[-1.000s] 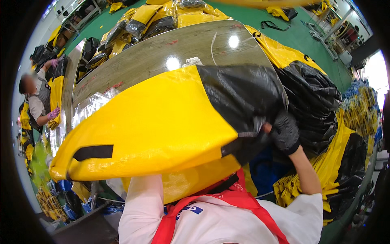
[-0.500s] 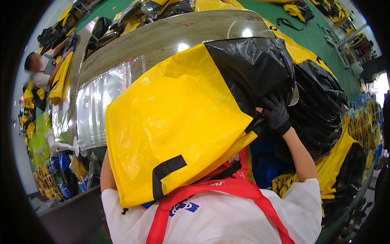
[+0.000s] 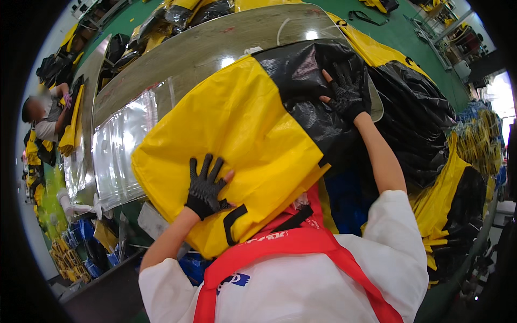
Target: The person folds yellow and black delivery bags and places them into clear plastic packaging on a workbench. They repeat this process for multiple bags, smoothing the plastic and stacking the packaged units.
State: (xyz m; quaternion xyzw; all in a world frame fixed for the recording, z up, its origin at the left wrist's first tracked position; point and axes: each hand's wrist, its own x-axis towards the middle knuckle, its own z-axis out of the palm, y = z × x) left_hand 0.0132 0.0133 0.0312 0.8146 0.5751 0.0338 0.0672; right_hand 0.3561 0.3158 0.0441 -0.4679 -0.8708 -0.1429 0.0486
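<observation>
A large yellow and black bag of shiny woven plastic (image 3: 226,118) lies over the near edge of the table, its black end to the far right. My left hand (image 3: 204,185), in a dark dotted glove with bare thumb tip, rests flat on the yellow part with fingers spread. Just below it sits a black strap (image 3: 234,223) bent at a corner. My right hand (image 3: 346,92), gloved the same way, presses on the black part with its fingers apart. Neither hand grips anything. The bag's underside is hidden.
Clear plastic sleeves (image 3: 121,151) lie on the table (image 3: 199,51) at left. More yellow and black bags (image 3: 412,107) are heaped at right, and wrapped ones (image 3: 183,13) lie beyond the table. At far left a person (image 3: 46,116) handles a yellow piece.
My left hand has come out from behind the bag onto its yellow face. My right hand has moved farther up the black part and spread out. The bag lies flatter.
</observation>
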